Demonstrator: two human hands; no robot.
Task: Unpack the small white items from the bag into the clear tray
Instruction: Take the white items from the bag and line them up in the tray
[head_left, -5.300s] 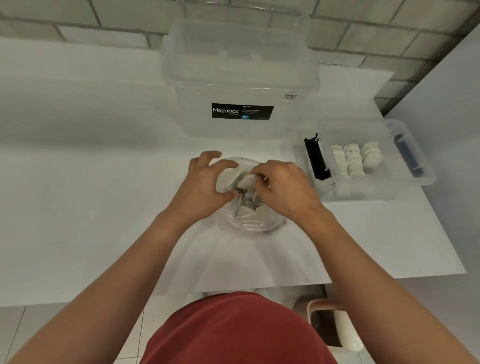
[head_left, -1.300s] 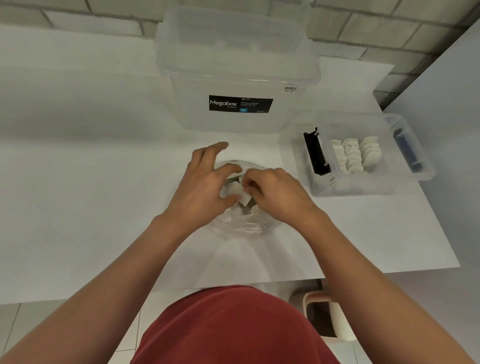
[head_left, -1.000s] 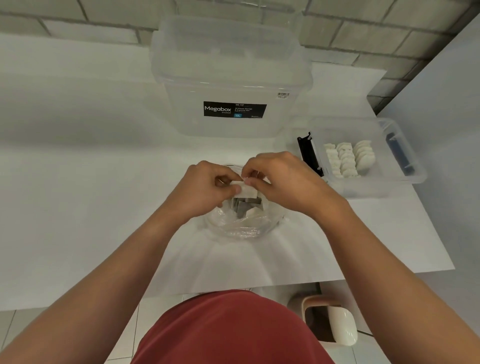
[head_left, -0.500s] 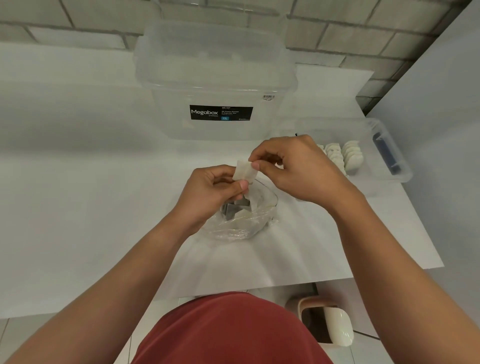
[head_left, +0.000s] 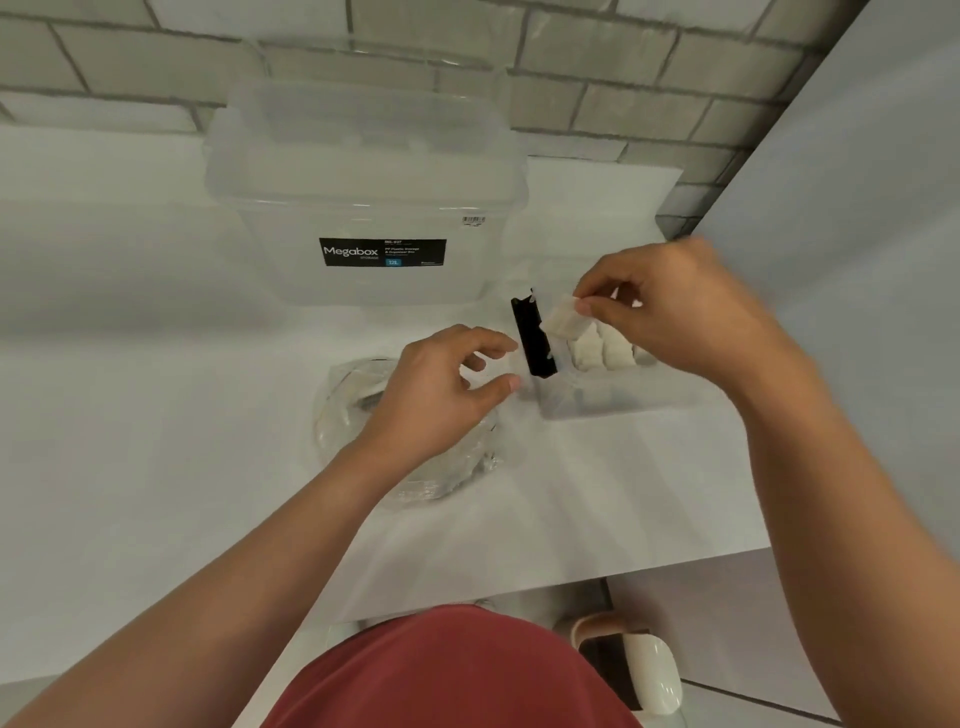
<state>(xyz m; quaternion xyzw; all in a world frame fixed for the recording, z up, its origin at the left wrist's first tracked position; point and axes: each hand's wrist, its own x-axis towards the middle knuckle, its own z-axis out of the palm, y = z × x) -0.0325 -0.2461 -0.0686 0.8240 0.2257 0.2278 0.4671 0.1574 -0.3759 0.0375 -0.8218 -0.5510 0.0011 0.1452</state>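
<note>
We pinch small white item (head_left: 563, 322) by its upper corner: right hand (head_left: 675, 317), thumb against forefinger, other fingers curled. Item hangs over clear tray (head_left: 623, 408), beside black insert (head_left: 535, 338). We judge it light, soft, slightly limp; light corner pinch suffices. Left hand (head_left: 441, 395) hovers over bag (head_left: 415, 478), fingers loosely curled, holding nothing. Tray, near right edge of table (head_left: 156, 415), holds row of white items (head_left: 602, 351). Bag, mid-table: crumpled clear plastic, contents unclear. Megabox storage box (head_left: 363, 208) toward rear edge, lidded.
</note>
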